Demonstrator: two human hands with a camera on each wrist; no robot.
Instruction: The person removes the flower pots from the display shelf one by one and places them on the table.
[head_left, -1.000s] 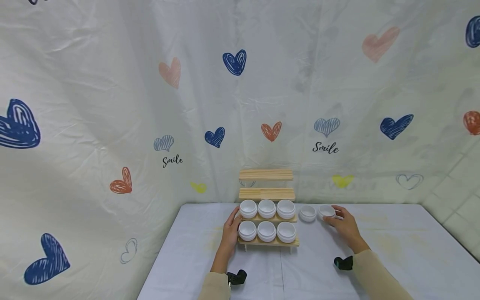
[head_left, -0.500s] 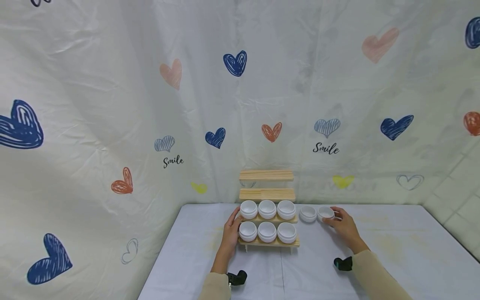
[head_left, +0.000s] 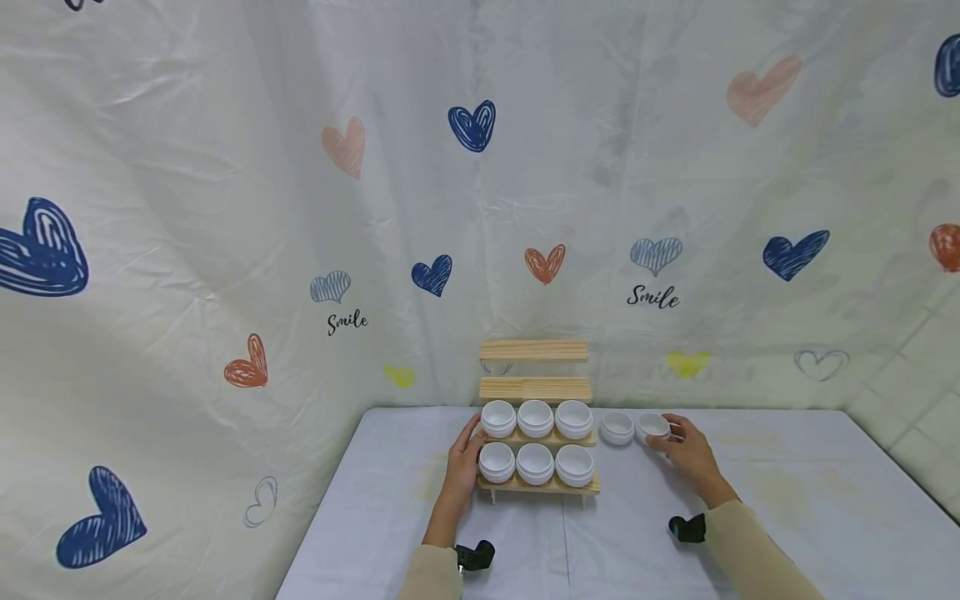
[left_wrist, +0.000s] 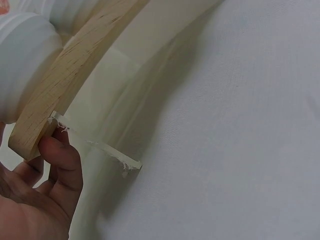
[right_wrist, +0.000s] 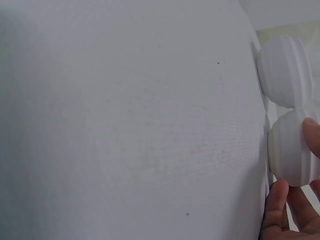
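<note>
A tiered wooden display stand (head_left: pixel 536 485) stands at the back middle of the table. Its two lower boards each carry a row of white bowls (head_left: pixel 535 463). At the stand's left end is my left hand (head_left: pixel 459 471); in the left wrist view its thumb and fingers grip the end of a wooden board (left_wrist: pixel 75 62). My right hand (head_left: pixel 693 460) holds a white bowl (head_left: pixel 651 426) by its right side, to the right of the stand. That bowl is upright on the table, thumb on one side and fingers on the other. Another white bowl (head_left: pixel 617 428) sits between it and the stand.
The stand's two upper boards (head_left: pixel 534 388) bear no bowls. A white cloth (head_left: pixel 517 546) covers the table. Behind hangs a pale curtain (head_left: pixel 570 183) printed with hearts. A thin pale leg (left_wrist: pixel 120 157) of the stand reaches down to the cloth.
The right thumb and fingers have shifted slightly on the bowl's right side, baring more of its rim. The left hand, the stand and the other bowls keep their places.
</note>
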